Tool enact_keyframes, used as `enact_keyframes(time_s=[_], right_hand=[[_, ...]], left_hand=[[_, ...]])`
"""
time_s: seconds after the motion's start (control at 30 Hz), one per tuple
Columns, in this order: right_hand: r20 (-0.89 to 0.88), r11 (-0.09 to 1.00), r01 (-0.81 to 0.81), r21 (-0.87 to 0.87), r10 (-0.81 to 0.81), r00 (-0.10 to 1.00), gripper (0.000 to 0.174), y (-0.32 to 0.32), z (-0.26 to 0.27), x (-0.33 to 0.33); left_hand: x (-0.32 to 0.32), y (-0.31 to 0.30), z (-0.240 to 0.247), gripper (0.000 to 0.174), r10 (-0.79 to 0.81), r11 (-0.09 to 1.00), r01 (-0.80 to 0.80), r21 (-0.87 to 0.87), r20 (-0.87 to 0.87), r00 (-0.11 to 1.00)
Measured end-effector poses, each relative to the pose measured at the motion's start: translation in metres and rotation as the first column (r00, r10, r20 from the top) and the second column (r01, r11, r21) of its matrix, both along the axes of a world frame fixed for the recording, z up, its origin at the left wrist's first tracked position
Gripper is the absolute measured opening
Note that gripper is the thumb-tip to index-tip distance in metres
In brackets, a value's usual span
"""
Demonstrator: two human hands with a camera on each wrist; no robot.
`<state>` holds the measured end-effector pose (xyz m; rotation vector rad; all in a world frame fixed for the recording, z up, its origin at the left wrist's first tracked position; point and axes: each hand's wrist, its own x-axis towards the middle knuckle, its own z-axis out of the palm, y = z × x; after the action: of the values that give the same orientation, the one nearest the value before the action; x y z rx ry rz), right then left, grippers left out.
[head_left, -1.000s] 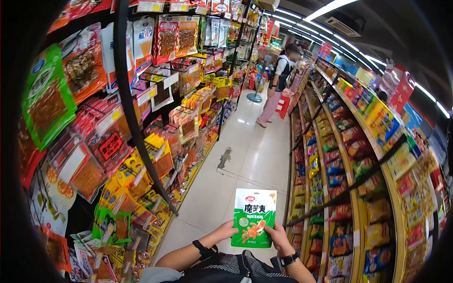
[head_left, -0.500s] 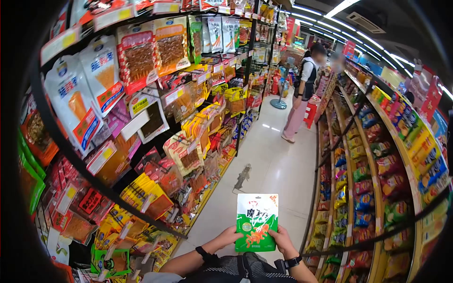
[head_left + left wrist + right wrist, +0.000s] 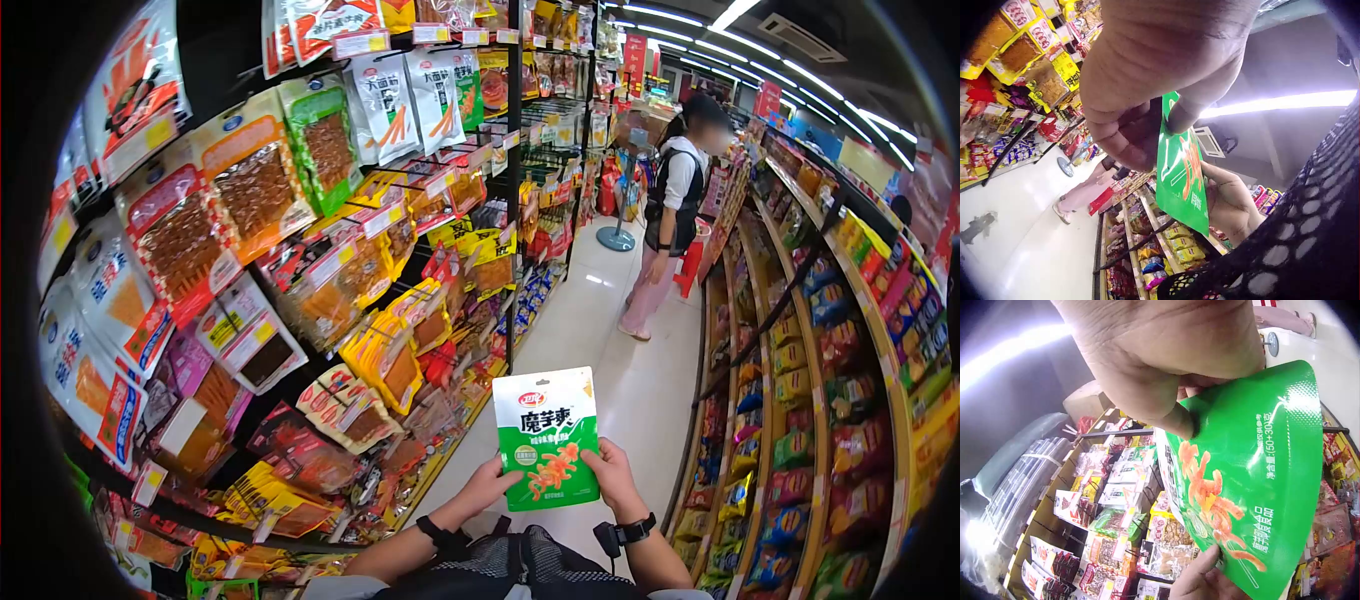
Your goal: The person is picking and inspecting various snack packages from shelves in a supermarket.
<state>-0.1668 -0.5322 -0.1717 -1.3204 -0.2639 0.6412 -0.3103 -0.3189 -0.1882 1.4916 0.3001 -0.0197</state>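
A green and white snack bag [image 3: 548, 440] with orange pieces printed on it is held upright before the body, its front facing the head camera. My left hand [image 3: 490, 484] pinches its lower left edge, thumb on the front. The lower right edge is gripped by my right hand [image 3: 614, 474], thumb also on the front. In the left wrist view the left hand [image 3: 1160, 69] holds the bag [image 3: 1180, 169], seen nearly edge-on. The right wrist view shows the right hand [image 3: 1166, 356] over the bag's green part [image 3: 1254, 469], its fingers behind it.
Hanging snack packets [image 3: 255, 185] fill the rack on the left. Bagged snacks line the shelves [image 3: 812, 400] on the right. A person [image 3: 675, 200] stands in the aisle [image 3: 575, 330] near a round grey base [image 3: 615, 238] and a red stool [image 3: 690, 268].
The head view has swung left, bringing the left rack closer, and the standing person appears larger and further right. Both hands keep hold of the bag, which appears slightly higher and larger.
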Motion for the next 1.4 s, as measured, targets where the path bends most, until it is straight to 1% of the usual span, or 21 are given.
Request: enact_keyframes(time_s=[0.03,0.07,0.17,0.27,0.3,0.37,0.47,0.57,0.6,0.67,0.7,0.77,0.83,0.87,0.97,1.0,1.1,1.2,1.3,1.33,1.4], right_hand=[[0.01,1.0,0.003,0.002,-0.003,1.0,0.018,0.005,0.001,0.017],[0.015,1.0,0.007,0.005,-0.007,1.0,0.017,0.01,-0.001,0.032],[0.036,1.0,0.028,-0.002,-0.028,0.999,0.015,0.029,-0.005,0.088],[0.075,0.999,0.033,-0.026,-0.031,0.997,0.015,0.048,0.007,0.152],[0.092,0.999,0.025,-0.02,-0.023,0.996,0.014,0.057,0.011,0.176],[0.134,1.0,0.011,-0.009,-0.009,0.991,0.013,0.075,0.026,0.225],[0.108,0.995,0.032,0.095,-0.042,0.993,0.014,0.117,0.07,0.284],[0.159,0.985,-0.034,0.168,0.007,0.987,0.015,0.156,0.106,0.339],[0.191,0.981,-0.053,0.186,0.017,0.981,0.016,0.167,0.117,0.354],[0.24,0.97,-0.092,0.225,0.036,0.97,0.018,0.188,0.138,0.378],[0.227,0.96,-0.112,0.257,0.053,0.972,0.019,0.198,0.15,0.39],[0.2,0.93,-0.154,0.333,0.09,0.976,0.02,0.218,0.176,0.409],[0.208,0.887,-0.24,0.394,0.168,0.963,0.022,0.24,0.209,0.429],[0.209,0.865,-0.274,0.42,0.202,0.957,0.022,0.251,0.223,0.439],[0.246,0.808,-0.382,0.448,0.3,0.922,0.024,0.287,0.258,0.476],[0.264,0.788,-0.42,0.45,0.332,0.906,0.024,0.3,0.269,0.487],[0.263,0.707,-0.517,0.483,0.445,0.856,0.025,0.338,0.3,0.516],[0.283,0.61,-0.615,0.5,0.557,0.781,0.024,0.379,0.318,0.553],[0.33,0.534,-0.686,0.495,0.615,0.716,0.024,0.415,0.338,0.592],[0.36,0.509,-0.704,0.495,0.617,0.7,0.023,0.424,0.346,0.601],[0.368,0.474,-0.727,0.497,0.644,0.671,0.022,0.436,0.359,0.614]], left_hand=[[0.014,0.003,0.005,0.029,0.018,0.999,-0.017,-0.036,0.018,1.0],[0.029,0.007,0.006,0.03,0.023,1.0,-0.023,-0.017,0.027,0.999],[0.084,0.022,-0.01,0.031,0.056,0.995,-0.052,-0.085,0.052,0.997],[0.145,0.044,-0.001,0.038,0.028,0.999,-0.025,-0.025,0.134,0.991],[0.167,0.052,-0.001,0.038,0.043,0.998,-0.034,-0.056,0.162,0.986],[0.213,0.066,0.006,0.038,0.071,0.992,-0.045,-0.118,0.227,0.971],[0.275,0.09,0.033,0.04,0.15,0.982,-0.102,-0.161,0.328,0.933],[0.325,0.12,0.066,0.042,0.18,0.984,-0.154,-0.093,0.477,0.86],[0.337,0.13,0.081,0.042,0.172,0.985,-0.158,-0.071,0.491,0.854],[0.359,0.146,0.108,0.043,0.164,0.972,-0.23,0.043,0.576,0.801],[0.367,0.154,0.122,0.044,0.154,0.957,-0.27,0.101,0.612,0.776],[0.381,0.167,0.153,0.046,0.152,0.949,-0.291,0.118,0.637,0.755],[0.392,0.179,0.187,0.046,0.145,0.926,-0.342,0.162,0.682,0.717],[0.395,0.182,0.213,0.046,0.108,0.901,-0.363,0.236,0.688,0.718],[0.417,0.192,0.254,0.041,0.211,0.876,-0.457,0.153,0.731,0.649],[0.423,0.193,0.265,0.041,0.259,0.861,-0.492,0.129,0.722,0.642],[0.454,0.214,0.288,0.046,0.367,0.87,-0.491,-0.031,0.706,0.606],[0.485,0.231,0.312,0.046,0.445,0.813,-0.58,-0.057,0.704,0.554],[0.516,0.257,0.333,0.045,0.465,0.769,-0.638,-0.042,0.721,0.514],[0.526,0.262,0.338,0.044,0.477,0.757,-0.649,-0.07,0.738,0.477],[0.54,0.266,0.347,0.043,0.506,0.701,-0.71,-0.066,0.748,0.43]])
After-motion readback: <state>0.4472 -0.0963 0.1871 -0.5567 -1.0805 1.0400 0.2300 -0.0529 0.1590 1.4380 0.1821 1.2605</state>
